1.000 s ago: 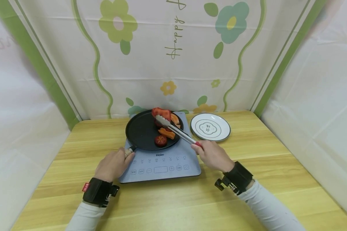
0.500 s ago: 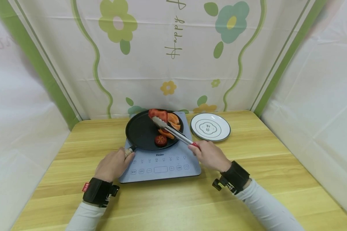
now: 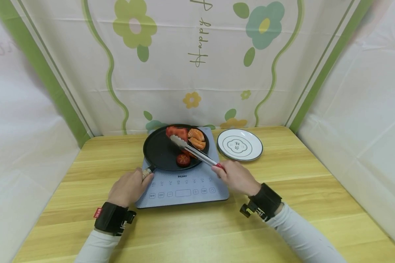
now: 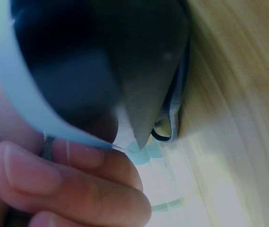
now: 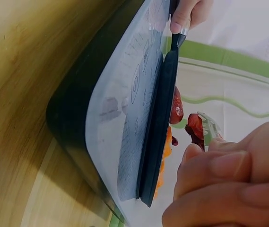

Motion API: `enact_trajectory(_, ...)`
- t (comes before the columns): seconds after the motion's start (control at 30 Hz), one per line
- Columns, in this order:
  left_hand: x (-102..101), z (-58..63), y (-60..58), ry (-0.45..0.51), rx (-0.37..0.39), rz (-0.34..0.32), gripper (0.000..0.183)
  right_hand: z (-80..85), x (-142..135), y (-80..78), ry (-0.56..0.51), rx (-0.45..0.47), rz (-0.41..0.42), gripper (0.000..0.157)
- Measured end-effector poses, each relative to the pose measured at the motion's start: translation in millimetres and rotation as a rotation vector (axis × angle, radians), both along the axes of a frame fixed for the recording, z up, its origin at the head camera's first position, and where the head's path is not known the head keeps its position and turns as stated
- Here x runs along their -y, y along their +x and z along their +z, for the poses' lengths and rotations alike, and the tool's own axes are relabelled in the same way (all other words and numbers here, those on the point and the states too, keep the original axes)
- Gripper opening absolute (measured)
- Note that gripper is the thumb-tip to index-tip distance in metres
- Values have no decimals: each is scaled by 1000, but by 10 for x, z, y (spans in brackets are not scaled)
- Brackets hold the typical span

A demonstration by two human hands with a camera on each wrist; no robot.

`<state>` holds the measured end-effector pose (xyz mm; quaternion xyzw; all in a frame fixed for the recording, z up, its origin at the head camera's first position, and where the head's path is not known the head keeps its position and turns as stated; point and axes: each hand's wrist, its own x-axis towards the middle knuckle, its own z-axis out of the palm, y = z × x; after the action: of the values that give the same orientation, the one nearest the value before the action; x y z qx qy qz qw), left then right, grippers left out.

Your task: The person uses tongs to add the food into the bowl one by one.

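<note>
My left hand (image 3: 128, 187) grips the handle (image 3: 146, 172) of a black frying pan (image 3: 159, 149), which sits on an induction cooktop (image 3: 184, 201). My right hand (image 3: 238, 178) holds metal tongs (image 3: 199, 153) with red grips, reaching over the pan. At their tips is a red, meat-like slab (image 3: 177, 132); in the right wrist view the red piece (image 5: 196, 128) appears raised off the pan. Orange, salmon-like pieces (image 3: 196, 135) lie at the pan's right side. A round dark-red piece (image 3: 183, 160) rests near the front rim. The tongs partly cover another orange piece.
A white plate (image 3: 224, 140) with a dark rim and printed centre stands right of the cooktop. Beneath everything is a wooden table (image 3: 191, 233). A flower-printed cloth (image 3: 164, 69) hangs behind it, with white cloth at both sides.
My right hand and the tongs have shifted slightly left, carrying the red slab left and lower. More of the orange pieces shows now. The left hand and pan have stayed put.
</note>
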<state>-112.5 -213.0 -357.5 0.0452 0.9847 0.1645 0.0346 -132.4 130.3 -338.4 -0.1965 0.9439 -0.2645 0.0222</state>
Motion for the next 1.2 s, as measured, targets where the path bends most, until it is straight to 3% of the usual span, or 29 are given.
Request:
enact_trajectory(0.23, 2, -6, -5, 1, 0, 2, 42, 11, 43, 2, -12, 34, 13, 37)
enact_trajectory(1.2, 1, -7, -8, -4, -3, 9, 44, -5, 250, -33, 15, 13, 23, 36)
